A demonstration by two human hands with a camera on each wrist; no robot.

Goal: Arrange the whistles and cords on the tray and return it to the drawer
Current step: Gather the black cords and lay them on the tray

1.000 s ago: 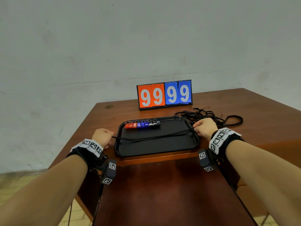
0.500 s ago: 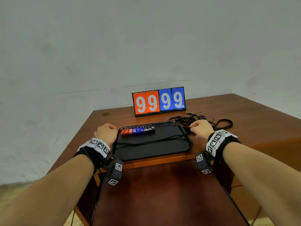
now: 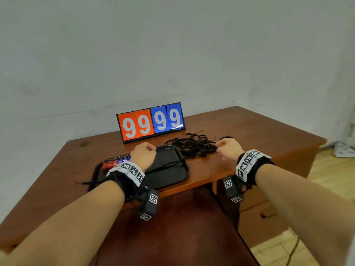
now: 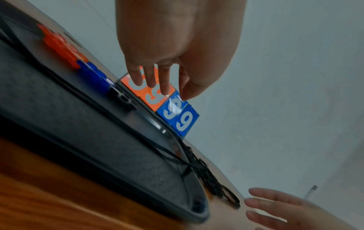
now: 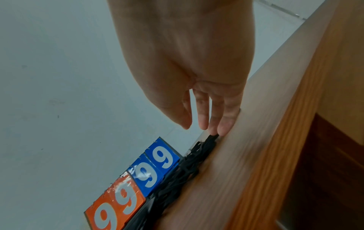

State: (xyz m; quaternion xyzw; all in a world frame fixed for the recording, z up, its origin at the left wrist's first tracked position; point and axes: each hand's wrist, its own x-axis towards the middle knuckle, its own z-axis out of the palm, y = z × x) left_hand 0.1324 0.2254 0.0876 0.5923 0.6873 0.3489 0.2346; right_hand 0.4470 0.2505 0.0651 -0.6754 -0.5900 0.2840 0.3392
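A black tray (image 3: pixel 169 175) lies near the table's front edge, with a row of red, blue and black whistles (image 3: pixel 115 163) along its far left rim. One black cord (image 3: pixel 165 165) stretches across the tray. A tangled pile of black cords (image 3: pixel 194 145) sits on the table just right of the tray. My left hand (image 3: pixel 143 153) hovers over the tray's far side, its fingers (image 4: pixel 157 82) hanging loose and holding nothing. My right hand (image 3: pixel 227 148) is at the pile's right end, and its straight fingertips (image 5: pixel 224 129) reach the cords' end (image 5: pixel 212 137).
An orange and blue flip scoreboard (image 3: pixel 151 121) reading 9999 stands behind the tray. A closed drawer front (image 3: pixel 259 217) sits under the table's right side. A wall lies beyond the table's far edge. Something white (image 3: pixel 343 150) lies on the floor at far right.
Both hands have let go of the cord stretched over the tray. The left hand moved from the tray's left side to over its far part. The right hand moved right to the cord pile.
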